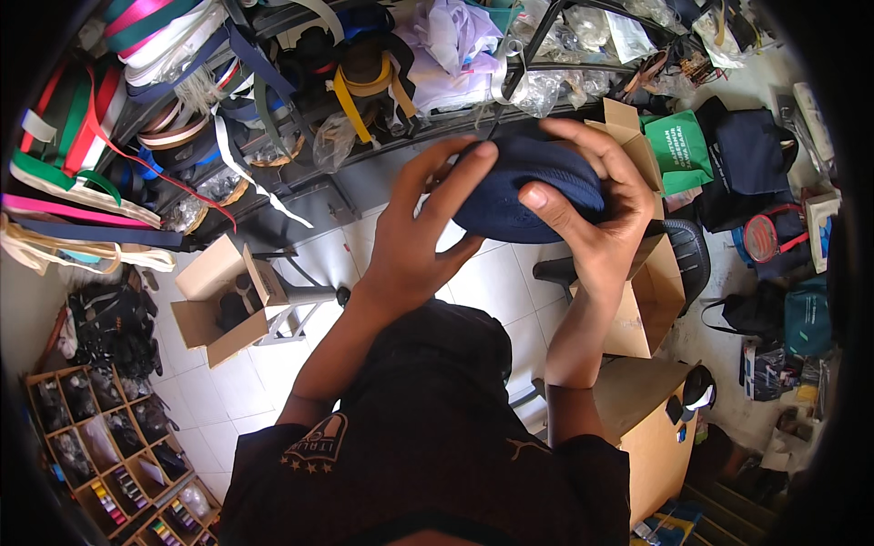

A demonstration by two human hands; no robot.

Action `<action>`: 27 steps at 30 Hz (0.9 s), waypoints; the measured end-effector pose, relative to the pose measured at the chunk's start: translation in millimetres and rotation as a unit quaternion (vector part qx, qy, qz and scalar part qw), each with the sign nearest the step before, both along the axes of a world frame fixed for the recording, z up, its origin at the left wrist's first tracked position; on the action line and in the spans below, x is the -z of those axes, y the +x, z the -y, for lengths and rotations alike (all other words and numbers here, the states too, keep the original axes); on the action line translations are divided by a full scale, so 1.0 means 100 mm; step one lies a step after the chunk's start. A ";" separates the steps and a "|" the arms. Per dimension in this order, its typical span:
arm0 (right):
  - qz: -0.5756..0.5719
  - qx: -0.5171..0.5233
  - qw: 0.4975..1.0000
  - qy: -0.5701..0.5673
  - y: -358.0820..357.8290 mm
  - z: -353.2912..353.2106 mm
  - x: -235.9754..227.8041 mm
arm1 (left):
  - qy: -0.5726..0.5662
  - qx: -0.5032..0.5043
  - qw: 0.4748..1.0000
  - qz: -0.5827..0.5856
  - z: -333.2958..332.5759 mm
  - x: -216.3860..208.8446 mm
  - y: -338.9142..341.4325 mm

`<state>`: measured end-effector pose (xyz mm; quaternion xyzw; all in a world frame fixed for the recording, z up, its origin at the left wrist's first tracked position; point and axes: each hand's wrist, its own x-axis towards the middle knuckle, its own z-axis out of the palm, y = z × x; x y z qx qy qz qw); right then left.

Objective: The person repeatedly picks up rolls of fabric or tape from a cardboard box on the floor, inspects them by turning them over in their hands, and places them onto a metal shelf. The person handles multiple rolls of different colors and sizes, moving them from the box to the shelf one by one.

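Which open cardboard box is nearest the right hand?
The right box, by the black chair. The left box, holding dark items, sits farther from the right hand.

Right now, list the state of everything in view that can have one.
Dark blue rounded item, held up
Left hand, curled against its side
Right hand, gripping its other side
Left cardboard box, open, partly filled
Right cardboard box, open
Ribbons, coiled, some ends dangling

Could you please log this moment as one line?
left hand: holding dark blue fabric item | right hand: holding same item | below left: open cardboard box, tiled floor
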<state>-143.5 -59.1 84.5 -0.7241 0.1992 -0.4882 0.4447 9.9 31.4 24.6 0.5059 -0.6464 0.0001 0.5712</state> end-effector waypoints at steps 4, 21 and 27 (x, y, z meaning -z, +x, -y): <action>-0.010 0.002 1.000 -0.004 -0.07 -0.05 -0.01 | 0.043 0.048 0.997 -0.039 -0.07 -0.05 -0.02; -0.008 0.017 1.000 -0.001 -0.11 -0.10 0.00 | -0.029 0.102 0.981 -0.160 -0.11 0.00 0.19; -0.024 0.014 1.000 -0.002 -0.14 -0.12 0.00 | -0.015 0.159 0.959 -0.234 -0.13 -0.06 0.17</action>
